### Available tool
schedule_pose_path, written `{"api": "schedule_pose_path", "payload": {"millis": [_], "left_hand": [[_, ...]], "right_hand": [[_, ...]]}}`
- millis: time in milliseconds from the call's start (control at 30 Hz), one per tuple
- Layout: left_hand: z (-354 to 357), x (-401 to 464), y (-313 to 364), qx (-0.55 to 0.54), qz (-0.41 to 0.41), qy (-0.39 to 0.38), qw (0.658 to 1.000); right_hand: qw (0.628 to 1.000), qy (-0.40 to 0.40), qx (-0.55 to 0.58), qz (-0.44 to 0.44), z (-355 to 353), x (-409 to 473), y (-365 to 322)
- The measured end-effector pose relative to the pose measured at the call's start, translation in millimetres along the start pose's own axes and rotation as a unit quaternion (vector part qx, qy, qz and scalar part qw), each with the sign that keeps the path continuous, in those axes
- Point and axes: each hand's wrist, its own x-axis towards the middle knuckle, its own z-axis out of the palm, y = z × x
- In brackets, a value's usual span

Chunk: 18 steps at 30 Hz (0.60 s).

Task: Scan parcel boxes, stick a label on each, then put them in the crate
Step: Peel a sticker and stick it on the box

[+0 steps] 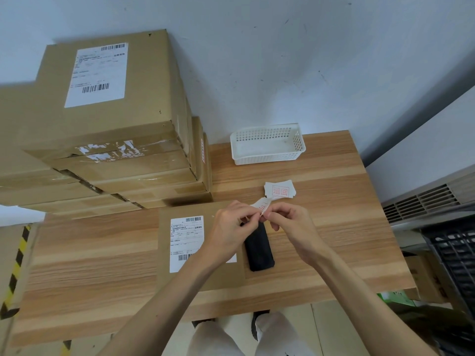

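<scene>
The wooden table bears stacked cartons, a flat parcel, a black scanner, loose labels and a white basket.

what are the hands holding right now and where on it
Both the left hand and the right hand pinch one small white label with red print, gripping its lower edge between fingertips, above the flat parcel box.

My hands: left hand and right hand pinch a sticker.
Parcel box: flat on table, below.
Scanner: right of box.
</scene>
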Motion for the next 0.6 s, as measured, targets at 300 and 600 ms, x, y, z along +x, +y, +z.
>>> {"api": "schedule_pose_path", "payload": {"millis": [300,600], "left_hand": [[-6.9,-1.1,8.9,-0.088,-0.032,-0.017,0.995],[-3.4,-4.3,6.4,-0.088,-0.054,-0.014,0.995]], "right_hand": [[1.0,-0.011,0.016,-0.019,-5.7,0.6,-0.2],[0.999,-0.039,0.027,-0.024,-8.1,-1.5,2.2]]}}
